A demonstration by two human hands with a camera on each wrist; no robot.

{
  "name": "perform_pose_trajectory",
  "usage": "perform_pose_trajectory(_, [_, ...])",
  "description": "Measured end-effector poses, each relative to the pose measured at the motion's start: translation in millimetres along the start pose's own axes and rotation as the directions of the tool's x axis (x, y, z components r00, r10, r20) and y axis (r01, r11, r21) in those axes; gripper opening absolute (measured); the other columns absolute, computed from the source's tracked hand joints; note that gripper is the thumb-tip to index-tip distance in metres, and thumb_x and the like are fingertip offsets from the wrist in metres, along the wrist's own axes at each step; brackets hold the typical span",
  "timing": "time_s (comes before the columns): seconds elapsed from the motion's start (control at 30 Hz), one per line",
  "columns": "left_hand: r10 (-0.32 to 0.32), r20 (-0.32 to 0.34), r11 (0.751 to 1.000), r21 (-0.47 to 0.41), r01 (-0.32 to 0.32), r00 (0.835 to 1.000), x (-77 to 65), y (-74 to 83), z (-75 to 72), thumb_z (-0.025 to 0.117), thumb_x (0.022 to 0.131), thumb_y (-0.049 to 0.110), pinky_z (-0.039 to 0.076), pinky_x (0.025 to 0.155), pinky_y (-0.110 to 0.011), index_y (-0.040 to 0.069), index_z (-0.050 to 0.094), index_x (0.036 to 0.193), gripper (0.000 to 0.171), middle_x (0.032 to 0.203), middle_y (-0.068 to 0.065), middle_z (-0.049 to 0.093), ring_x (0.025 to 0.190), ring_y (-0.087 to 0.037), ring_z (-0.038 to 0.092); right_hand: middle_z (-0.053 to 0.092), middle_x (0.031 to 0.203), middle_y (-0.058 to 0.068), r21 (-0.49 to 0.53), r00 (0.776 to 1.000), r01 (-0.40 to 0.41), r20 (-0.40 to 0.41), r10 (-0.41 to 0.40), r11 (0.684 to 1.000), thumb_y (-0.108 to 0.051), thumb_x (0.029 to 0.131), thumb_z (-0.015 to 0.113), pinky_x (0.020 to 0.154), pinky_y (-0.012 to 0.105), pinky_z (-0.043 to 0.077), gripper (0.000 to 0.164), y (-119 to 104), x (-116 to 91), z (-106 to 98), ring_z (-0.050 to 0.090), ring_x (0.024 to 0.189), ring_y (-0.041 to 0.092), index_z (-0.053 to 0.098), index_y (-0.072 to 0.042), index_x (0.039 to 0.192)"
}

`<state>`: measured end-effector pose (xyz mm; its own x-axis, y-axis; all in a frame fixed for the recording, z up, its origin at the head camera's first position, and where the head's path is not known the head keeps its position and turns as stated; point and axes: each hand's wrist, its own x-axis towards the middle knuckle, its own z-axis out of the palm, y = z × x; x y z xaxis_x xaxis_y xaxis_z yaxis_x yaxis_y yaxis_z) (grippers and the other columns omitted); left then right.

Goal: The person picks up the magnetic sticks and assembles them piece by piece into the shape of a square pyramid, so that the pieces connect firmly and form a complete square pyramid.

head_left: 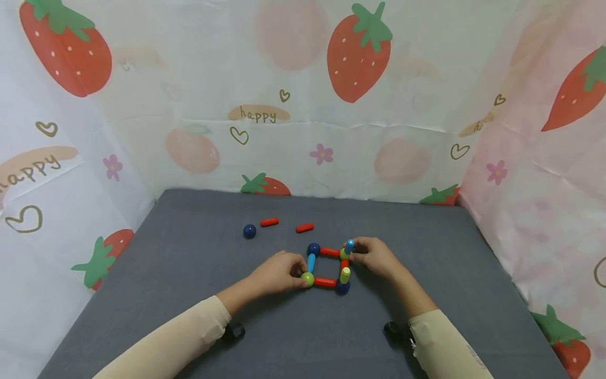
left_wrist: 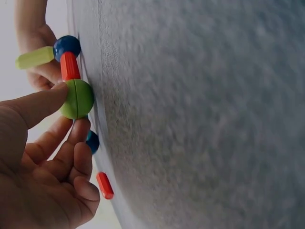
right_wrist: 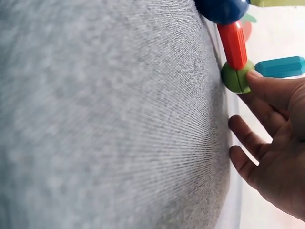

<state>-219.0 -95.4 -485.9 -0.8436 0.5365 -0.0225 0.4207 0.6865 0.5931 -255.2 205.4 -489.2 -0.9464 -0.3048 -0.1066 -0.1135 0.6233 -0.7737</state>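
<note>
On the grey table lies a square of sticks and balls. My left hand [head_left: 281, 271] pinches the green ball [head_left: 307, 279] at its near left corner, thumb and fingertips on either side. At the far right corner my right hand [head_left: 377, 257] pinches another green ball [right_wrist: 236, 78], from which a blue stick [head_left: 349, 246] points up. Dark blue balls form the other corners, one far left [head_left: 313, 249] and one near right [head_left: 343, 287]. A yellow-green stick [head_left: 345, 275] stands on the near right ball. Three sides are red sticks [head_left: 325, 282]; the left side is a light-blue stick [head_left: 311, 262].
Behind the square lie two loose red sticks, one on the left [head_left: 269, 222] and one on the right [head_left: 305, 228]. A loose dark blue ball [head_left: 249, 231] sits left of them. Strawberry-printed cloth [head_left: 203, 105] hangs around the table's back and sides.
</note>
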Motion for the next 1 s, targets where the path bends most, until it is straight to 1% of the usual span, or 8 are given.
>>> perform_pose_trajectory(0.17, [-0.008, 0.006, 1.0, 0.017, 0.008, 1.0, -1.1, 5.5, 3.3, 0.084, 0.086, 0.035, 0.047, 0.082, -0.031, 0.025, 0.071, 0.096, 0.02, 0.09, 0.01, 0.068, 0.09, -0.01, 0.054, 0.07, 0.129, 0.006, 0.004, 1.0, 0.002, 0.006, -0.002, 1.0, -0.013, 0.098, 0.07, 0.097, 0.043, 0.053, 0.03, 0.0, 2.9, -0.2, 0.062, 0.124, 0.027, 0.071, -0.014, 0.129])
perform_pose_trajectory(0.4, [-0.023, -0.011, 1.0, 0.017, 0.023, 1.0, -2.6, 9.8, 5.4, 0.085, 0.086, 0.034, 0.048, 0.083, -0.032, 0.025, 0.071, 0.095, 0.019, 0.089, 0.01, 0.069, 0.09, -0.01, 0.055, 0.069, 0.132, 0.006, -0.001, 0.999, 0.025, 0.024, -0.025, 1.0, -0.014, 0.099, 0.069, 0.103, 0.047, 0.05, 0.032, 1.7, 4.6, -0.8, 0.061, 0.128, 0.028, 0.07, -0.014, 0.13])
perform_pose_trajectory(0.73, [-0.014, -0.017, 1.0, 0.012, 0.014, 1.0, -3.3, 9.3, 6.2, 0.085, 0.086, 0.035, 0.048, 0.083, -0.034, 0.025, 0.071, 0.095, 0.019, 0.088, 0.012, 0.069, 0.09, -0.01, 0.055, 0.07, 0.131, 0.005, -0.018, 1.0, 0.011, 0.016, -0.01, 1.0, -0.017, 0.099, 0.07, 0.103, 0.047, 0.049, 0.032, 4.1, 5.4, -1.1, 0.06, 0.127, 0.027, 0.071, -0.017, 0.131])
perform_pose_trajectory(0.93, [-0.005, 0.0, 1.0, 0.014, 0.005, 1.0, -2.1, 8.8, 4.6, 0.084, 0.086, 0.036, 0.048, 0.085, -0.033, 0.025, 0.071, 0.096, 0.019, 0.09, 0.011, 0.069, 0.091, -0.01, 0.055, 0.07, 0.13, 0.005, -0.026, 1.0, 0.022, 0.02, -0.022, 0.999, -0.017, 0.098, 0.07, 0.104, 0.048, 0.048, 0.033, 3.0, 4.8, -2.1, 0.061, 0.127, 0.027, 0.071, -0.017, 0.131])
perform_pose_trajectory(1.0, [0.003, 0.009, 1.0, 0.007, -0.003, 1.0, -1.4, 9.1, 1.9, 0.084, 0.087, 0.036, 0.048, 0.085, -0.034, 0.024, 0.072, 0.097, 0.019, 0.091, 0.011, 0.069, 0.092, -0.011, 0.056, 0.07, 0.13, 0.005, -0.024, 0.999, 0.026, 0.023, -0.026, 0.999, -0.017, 0.098, 0.07, 0.104, 0.048, 0.049, 0.032, 2.7, 4.5, -2.3, 0.061, 0.127, 0.027, 0.071, -0.016, 0.131])
